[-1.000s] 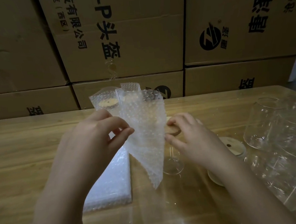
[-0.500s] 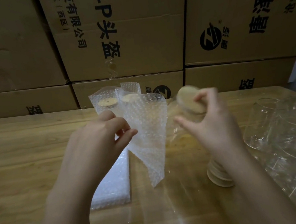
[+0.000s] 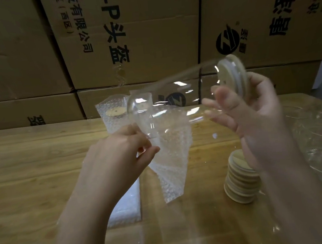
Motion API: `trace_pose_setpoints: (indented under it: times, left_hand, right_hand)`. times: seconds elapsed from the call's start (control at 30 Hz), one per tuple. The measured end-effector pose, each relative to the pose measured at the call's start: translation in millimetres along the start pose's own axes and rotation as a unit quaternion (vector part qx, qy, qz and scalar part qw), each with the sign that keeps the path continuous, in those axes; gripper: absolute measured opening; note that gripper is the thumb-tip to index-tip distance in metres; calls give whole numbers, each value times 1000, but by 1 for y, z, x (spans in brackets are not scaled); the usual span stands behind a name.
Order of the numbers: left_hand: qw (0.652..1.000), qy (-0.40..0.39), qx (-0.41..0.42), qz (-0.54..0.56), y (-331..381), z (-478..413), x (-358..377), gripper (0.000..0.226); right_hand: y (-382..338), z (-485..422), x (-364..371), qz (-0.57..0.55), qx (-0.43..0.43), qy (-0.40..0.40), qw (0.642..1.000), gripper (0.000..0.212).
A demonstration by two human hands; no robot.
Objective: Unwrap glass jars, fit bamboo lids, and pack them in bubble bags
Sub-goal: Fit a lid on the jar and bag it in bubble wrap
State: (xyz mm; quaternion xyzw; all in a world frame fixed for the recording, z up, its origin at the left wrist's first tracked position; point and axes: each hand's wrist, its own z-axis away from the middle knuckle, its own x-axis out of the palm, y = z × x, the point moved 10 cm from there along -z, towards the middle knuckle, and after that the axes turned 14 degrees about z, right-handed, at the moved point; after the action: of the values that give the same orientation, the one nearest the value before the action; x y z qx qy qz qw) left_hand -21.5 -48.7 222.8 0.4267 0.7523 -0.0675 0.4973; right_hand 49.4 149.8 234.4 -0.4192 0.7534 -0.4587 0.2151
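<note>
**Lidded jar presented to bag mouth**

Grip of the right hand (image 3: 254, 116) is curled round the lidded end of the glass jar (image 3: 174, 101). The jar is held above the bench (image 3: 32, 163), near level, base toward the bubble bag (image 3: 171, 160). Grip of the left hand (image 3: 120, 153) pinches the bag's upper edge.

Jar: clear, smooth, rigid. Likely slippery and breakable, so best held near the bamboo lid (image 3: 230, 75), a flat pale disc.

Bag: limp, light, dimpled film.

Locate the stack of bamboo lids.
Head view: the stack of bamboo lids stands on the table right of centre, below the right hand, right of the bubble bag.
</note>
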Motion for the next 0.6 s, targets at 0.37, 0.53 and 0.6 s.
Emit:
trace_pose_setpoints:
  times: [0.37,0.53,0.6]
  left_hand:
    - [1000,-11,4,23,-4,1,-3,17]
    - [995,44,64,65,5,2,-14,5]
    - [991,54,74,101,5,1,-14,5]
  right_hand:
    - [-16,7,4,226,-55,-17,972,54]
    - [-9,7,12,266,-55,-48,961,52]
    - [-5,7,17,287,-50,-64,954,52]
